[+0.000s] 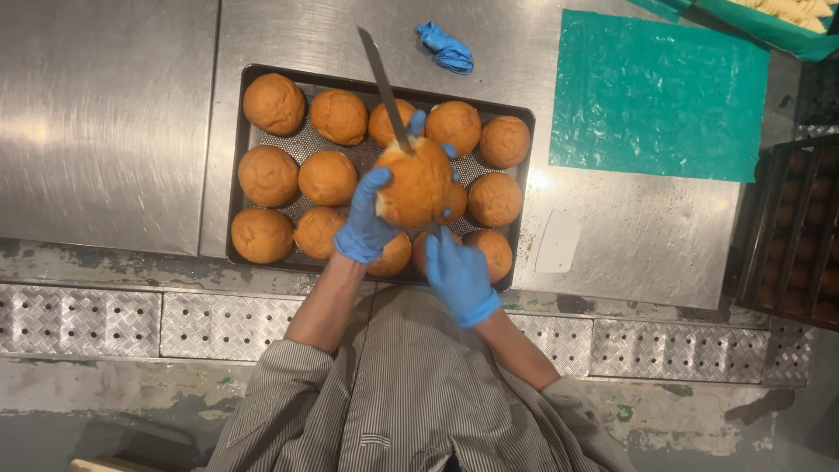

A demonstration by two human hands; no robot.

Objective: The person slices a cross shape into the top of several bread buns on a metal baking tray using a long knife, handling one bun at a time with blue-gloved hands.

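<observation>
Head view shows the left hand (365, 218), in a blue glove, with its fingers wrapped around a round golden-brown bun (418, 183) lifted just above a dark perforated metal baking tray (246, 140) of similar buns, which sits on a steel worktop (114, 114). Right hand (459, 275), also gloved in blue, is closed on the handle of a long-bladed knife (384, 83) whose blade runs into the held bun, with a crumpled blue glove (446, 48) and a teal plastic sheet (655, 92) lying beyond the tray.

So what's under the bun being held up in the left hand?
Under the raised bun lies the dark perforated tray, with other buns around. The bun and left hand cover what lies directly below.
</observation>
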